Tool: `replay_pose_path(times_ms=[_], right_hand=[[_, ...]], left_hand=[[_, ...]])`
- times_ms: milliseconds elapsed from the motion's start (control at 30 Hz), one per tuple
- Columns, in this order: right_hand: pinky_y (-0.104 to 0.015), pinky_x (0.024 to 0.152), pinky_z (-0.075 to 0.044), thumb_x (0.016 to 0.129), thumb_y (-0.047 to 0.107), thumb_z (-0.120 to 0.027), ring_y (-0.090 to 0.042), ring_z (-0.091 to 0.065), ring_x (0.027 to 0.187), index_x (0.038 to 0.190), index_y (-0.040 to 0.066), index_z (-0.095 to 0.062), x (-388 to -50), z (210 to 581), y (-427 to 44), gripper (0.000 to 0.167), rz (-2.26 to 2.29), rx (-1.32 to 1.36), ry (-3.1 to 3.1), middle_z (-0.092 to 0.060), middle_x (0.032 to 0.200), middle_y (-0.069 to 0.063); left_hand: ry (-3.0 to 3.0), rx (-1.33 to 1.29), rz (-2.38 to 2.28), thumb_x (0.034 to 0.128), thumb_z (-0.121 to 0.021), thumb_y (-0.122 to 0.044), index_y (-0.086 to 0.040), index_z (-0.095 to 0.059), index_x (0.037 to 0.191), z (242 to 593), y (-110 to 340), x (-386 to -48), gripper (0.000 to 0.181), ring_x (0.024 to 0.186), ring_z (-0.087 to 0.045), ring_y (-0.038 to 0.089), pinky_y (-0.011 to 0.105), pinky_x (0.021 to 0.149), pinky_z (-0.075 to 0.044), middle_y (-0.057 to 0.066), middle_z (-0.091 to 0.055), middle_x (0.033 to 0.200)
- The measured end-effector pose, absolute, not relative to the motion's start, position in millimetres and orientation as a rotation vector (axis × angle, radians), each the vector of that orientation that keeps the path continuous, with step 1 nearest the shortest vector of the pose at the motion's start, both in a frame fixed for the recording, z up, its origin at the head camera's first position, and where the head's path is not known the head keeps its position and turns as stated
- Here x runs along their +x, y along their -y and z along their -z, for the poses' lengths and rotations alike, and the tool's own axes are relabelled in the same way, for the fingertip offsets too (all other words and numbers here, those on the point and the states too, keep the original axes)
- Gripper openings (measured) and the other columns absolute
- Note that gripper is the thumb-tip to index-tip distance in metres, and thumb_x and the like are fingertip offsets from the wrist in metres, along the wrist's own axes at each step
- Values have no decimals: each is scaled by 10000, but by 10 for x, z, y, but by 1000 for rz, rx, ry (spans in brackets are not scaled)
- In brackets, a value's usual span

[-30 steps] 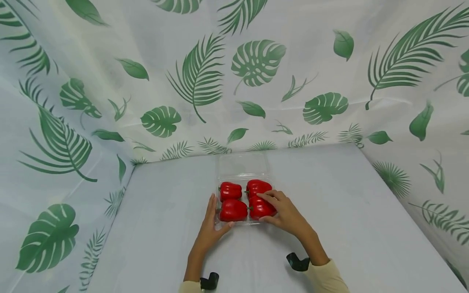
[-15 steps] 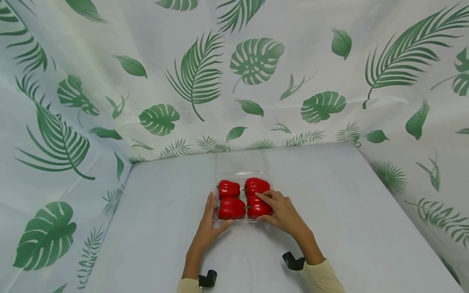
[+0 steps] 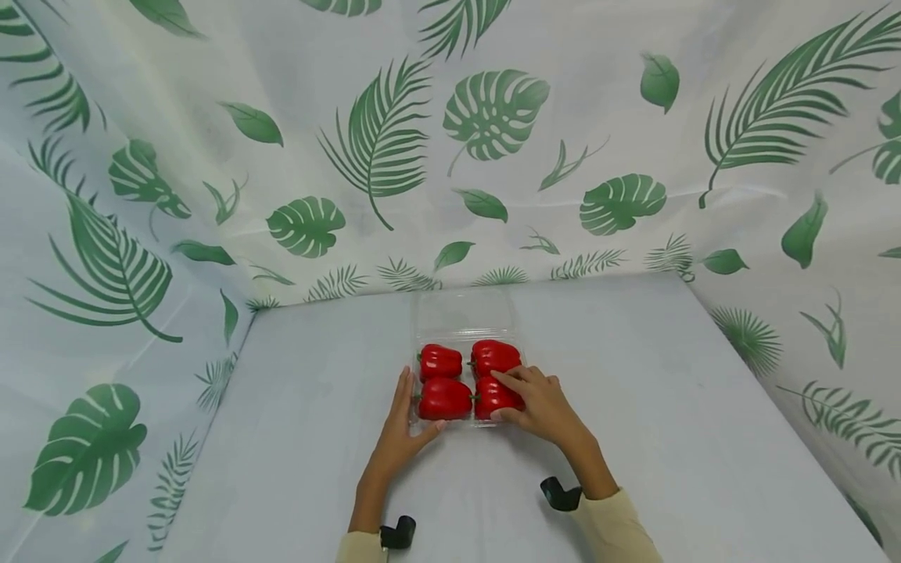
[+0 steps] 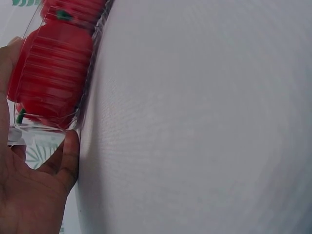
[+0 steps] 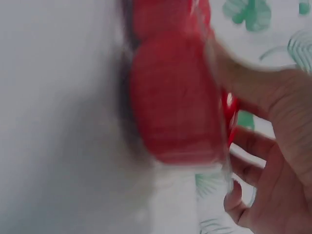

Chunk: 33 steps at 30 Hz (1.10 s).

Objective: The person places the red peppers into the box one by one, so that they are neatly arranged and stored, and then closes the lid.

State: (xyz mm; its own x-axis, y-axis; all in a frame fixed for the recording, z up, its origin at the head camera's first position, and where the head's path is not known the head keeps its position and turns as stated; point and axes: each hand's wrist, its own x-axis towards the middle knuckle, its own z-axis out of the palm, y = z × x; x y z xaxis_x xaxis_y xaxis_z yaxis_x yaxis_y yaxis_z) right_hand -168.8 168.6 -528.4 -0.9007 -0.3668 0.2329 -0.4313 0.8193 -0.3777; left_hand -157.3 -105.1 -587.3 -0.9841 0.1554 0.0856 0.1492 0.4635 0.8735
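Several red bell peppers sit in a clear plastic clamshell container point(image 3: 462, 423), whose lid point(image 3: 463, 314) lies folded back behind it. My left hand point(image 3: 397, 438) holds the container's front left corner, fingers along the left side and thumb at the front edge. In the left wrist view, the left hand point(image 4: 39, 183) shows bent fingertips point(image 4: 71, 151) against the container wall. On the front right bell pepper point(image 3: 497, 397), my right hand point(image 3: 545, 403) has its thumb at the front and its fingers over the top. The front left bell pepper point(image 3: 445, 399) lies beside it. The right wrist view is blurred.
A white table surface point(image 3: 317, 375) surrounds the container. White sheeting with green leaves point(image 3: 493, 117) rises behind and at both sides. Each wrist carries a small black camera mount point(image 3: 561, 494) near a cream sleeve point(image 3: 615, 528).
The head view has shifted slightly. My right thumb has moved a little up onto the front right bell pepper. The left hand keeps its place at the container.
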Motion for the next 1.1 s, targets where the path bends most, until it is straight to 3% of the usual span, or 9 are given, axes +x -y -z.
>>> replay_pose_path(times_ms=[233,367,533,833,1100], right_hand=[[-447,910,-562,813,363,-775,-287,-507,1170,1458,157,-474,-1699,5437,-1733,740,-900,681,2798,-505,1270,-157],[-484,896,-572,853,325,-746,-294,-510,1177,1436,186,-497,-1699,5529,-1711,649,-968,673,2701,-507,1264,-141],[-497,878,-571,826,263,-778,-285,-536,1145,1324,179,-604,-1692,5562,-1686,535,-972,648,2603,-553,1216,-112],[-464,852,-577,815,278,-789,-289,-545,1130,1318,178,-626,-1682,5477,-1683,538,-886,649,2648,-567,1230,-133],[-479,913,-566,849,234,-760,-292,-553,1164,1324,135,-609,-1705,5388,-1751,508,-1128,628,2669,-554,1237,-119]], left_hand=[[-2676,281,-1587,813,-727,-506,-218,-106,1586,5834,1064,-1588,1032,1522,-134,305,598,1125,-314,-53,-45,1659],[-2693,273,-1582,805,-732,-508,-209,-117,1585,5816,1066,-1592,1038,1522,-139,290,586,1127,-314,-64,-55,1657],[-2691,271,-1569,806,-733,-502,-212,-111,1585,5819,1059,-1589,1038,1525,-133,275,575,1135,-307,-69,-46,1657],[-2666,279,-1612,822,-731,-484,-226,-104,1585,5850,1053,-1571,1021,1523,-129,292,586,1129,-311,-51,-45,1658],[-2683,281,-1594,818,-728,-495,-219,-116,1584,5849,1056,-1580,1019,1521,-139,295,585,1127,-316,-48,-53,1659]])
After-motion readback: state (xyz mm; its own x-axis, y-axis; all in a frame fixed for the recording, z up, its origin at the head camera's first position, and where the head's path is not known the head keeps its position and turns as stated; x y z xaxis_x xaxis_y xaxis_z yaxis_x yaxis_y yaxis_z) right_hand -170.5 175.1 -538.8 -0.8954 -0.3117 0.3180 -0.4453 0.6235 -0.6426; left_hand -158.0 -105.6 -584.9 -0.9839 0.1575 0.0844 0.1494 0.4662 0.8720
